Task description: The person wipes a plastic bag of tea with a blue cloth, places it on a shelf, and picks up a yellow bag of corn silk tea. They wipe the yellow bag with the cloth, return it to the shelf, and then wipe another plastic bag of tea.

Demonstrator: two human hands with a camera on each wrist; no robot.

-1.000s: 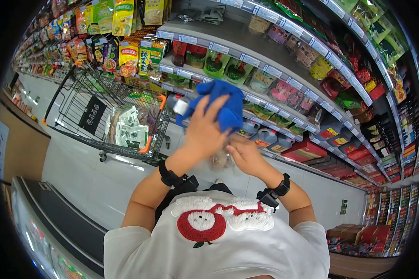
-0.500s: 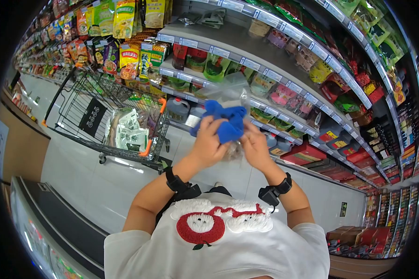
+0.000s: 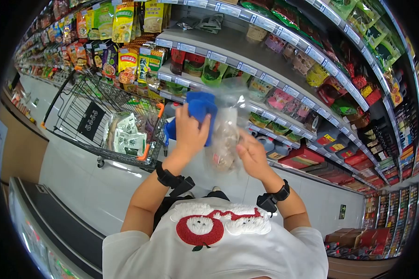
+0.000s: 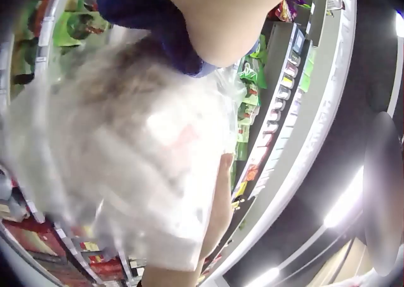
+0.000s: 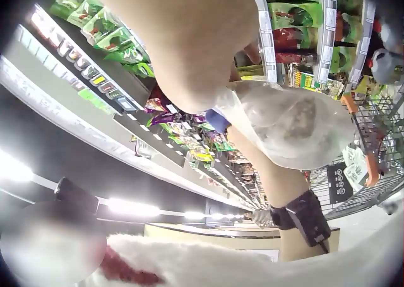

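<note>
My left hand (image 3: 189, 132) grips a bunched blue cloth (image 3: 201, 104), its fingers spread over the front of it. Just right of the cloth, a clear plastic bag (image 3: 226, 144) with pale brownish contents hangs upright, blurred by motion. My right hand (image 3: 255, 156) pinches the bag's right side between thumb and curled fingers. In the left wrist view the bag (image 4: 126, 129) fills much of the picture, below the dark blue cloth (image 4: 136, 6). From the right wrist the bag (image 5: 297, 123) appears beyond my hand, overlapping my left forearm.
A black wire shopping cart (image 3: 93, 116) with orange corners stands at the left, holding white and green packets (image 3: 128, 139). Shelves (image 3: 260, 76) of bagged goods curve across the front and right. Dark jugs (image 3: 279, 151) stand on the lower shelf. Tiled floor (image 3: 93, 186) lies below.
The hands have drawn apart. My left hand has carried the blue cloth left, off the plastic bag, which now shows almost whole beside my right hand.
</note>
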